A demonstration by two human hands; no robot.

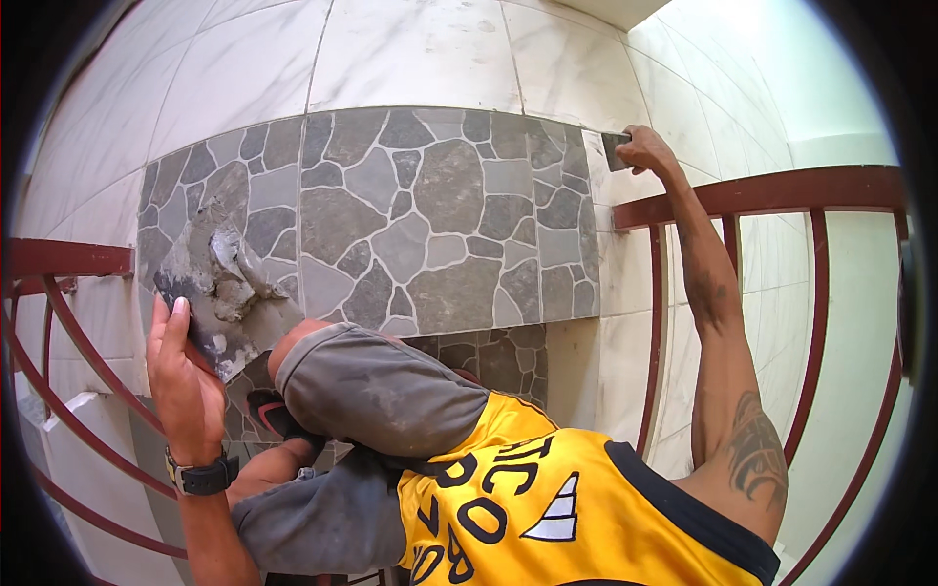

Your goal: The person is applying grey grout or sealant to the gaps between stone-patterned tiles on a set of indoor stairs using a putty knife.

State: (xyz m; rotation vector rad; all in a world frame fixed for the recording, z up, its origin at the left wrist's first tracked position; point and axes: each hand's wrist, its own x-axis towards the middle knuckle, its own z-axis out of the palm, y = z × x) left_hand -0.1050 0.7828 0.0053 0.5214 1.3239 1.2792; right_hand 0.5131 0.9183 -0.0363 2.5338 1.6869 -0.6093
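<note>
In my left hand [186,391] is a dark, flat mortar board [210,337], gripped by its near edge with the thumb on top. A lump of wet grey mortar [233,293] is heaped on it, and grey smears cover much of the surface. My right arm stretches far out to the right. Its hand [647,153] is closed round a small putty knife [616,151], whose dark blade touches or nearly touches the pale wall tiles by the right end of the stone-pattern tiles [449,195]. The knife's handle is hidden in my fist.
Large white marbled tiles [410,54] lie beyond the stone-pattern step. A dark red metal railing [762,192] stands at the right, and another railing [73,258] at the left. Below the step's edge, a lower stone-pattern surface [508,361] shows beside my knee and sandalled foot [278,415].
</note>
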